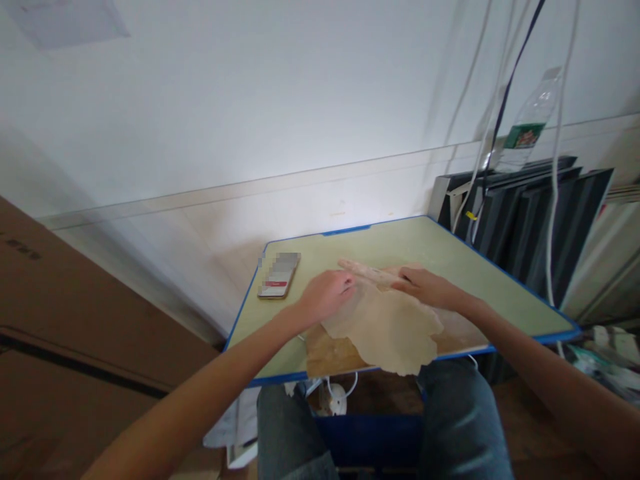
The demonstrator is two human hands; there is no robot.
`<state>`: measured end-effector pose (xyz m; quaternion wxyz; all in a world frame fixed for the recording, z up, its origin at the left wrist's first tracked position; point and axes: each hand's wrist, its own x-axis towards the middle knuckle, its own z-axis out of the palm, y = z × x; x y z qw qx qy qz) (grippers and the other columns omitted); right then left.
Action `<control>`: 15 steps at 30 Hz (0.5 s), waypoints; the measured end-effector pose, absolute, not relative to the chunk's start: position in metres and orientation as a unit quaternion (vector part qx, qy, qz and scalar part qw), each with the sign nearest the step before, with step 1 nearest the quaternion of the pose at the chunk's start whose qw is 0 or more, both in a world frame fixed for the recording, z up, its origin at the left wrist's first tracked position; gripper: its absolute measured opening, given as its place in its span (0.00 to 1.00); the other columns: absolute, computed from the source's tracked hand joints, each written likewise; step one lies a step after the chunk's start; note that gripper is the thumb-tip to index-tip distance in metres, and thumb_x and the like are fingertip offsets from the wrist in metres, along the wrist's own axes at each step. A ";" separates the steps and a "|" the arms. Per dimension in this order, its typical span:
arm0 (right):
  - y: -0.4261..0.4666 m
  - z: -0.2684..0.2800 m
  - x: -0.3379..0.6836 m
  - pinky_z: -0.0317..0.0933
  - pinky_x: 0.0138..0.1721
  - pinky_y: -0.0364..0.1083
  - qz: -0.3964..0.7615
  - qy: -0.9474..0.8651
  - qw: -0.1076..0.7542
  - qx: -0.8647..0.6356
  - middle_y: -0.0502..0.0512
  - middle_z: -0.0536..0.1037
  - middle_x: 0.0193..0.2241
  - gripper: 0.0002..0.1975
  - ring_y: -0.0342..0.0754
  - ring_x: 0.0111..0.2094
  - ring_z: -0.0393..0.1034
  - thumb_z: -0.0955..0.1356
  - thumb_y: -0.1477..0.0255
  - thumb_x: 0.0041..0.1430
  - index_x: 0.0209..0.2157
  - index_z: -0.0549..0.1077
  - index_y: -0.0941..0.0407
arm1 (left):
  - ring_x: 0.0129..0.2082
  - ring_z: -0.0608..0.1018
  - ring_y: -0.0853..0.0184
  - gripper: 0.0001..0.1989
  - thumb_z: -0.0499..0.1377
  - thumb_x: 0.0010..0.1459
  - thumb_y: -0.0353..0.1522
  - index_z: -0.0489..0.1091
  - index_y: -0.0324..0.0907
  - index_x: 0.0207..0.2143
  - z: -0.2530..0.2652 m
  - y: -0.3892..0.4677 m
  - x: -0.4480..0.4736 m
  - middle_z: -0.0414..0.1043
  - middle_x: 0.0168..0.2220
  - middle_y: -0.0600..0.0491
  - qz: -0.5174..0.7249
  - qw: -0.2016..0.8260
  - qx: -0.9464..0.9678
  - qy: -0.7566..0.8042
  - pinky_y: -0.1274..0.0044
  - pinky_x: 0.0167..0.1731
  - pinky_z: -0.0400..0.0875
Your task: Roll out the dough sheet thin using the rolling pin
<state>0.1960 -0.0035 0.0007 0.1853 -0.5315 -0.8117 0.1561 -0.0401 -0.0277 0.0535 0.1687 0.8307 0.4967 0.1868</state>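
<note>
Fingers (411,274) of the right hand (429,288) grip the rod (374,274); left hand (327,293), hold unclear. Long axis runs crosswise, left end farther.

Rear R tbl (395,241) free; phone (281,277) L.

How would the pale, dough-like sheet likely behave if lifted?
Likely floppy: the pale sheet lies flat and laps past the blue table rim. It may tear easily, as it looks thin with a ragged outline. Probably it won't roll, being spread out flat.
</note>
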 end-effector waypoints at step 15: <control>-0.002 -0.019 0.214 0.60 0.17 0.43 0.459 -0.610 0.382 -0.521 0.48 0.67 0.19 0.28 0.41 0.17 0.61 0.62 0.43 0.42 0.28 0.65 0.56 | 0.33 0.72 0.65 0.23 0.45 0.59 0.46 0.68 0.38 0.28 -0.012 0.035 0.025 0.71 0.30 0.49 0.090 0.002 0.951 0.296 0.76 0.33 0.63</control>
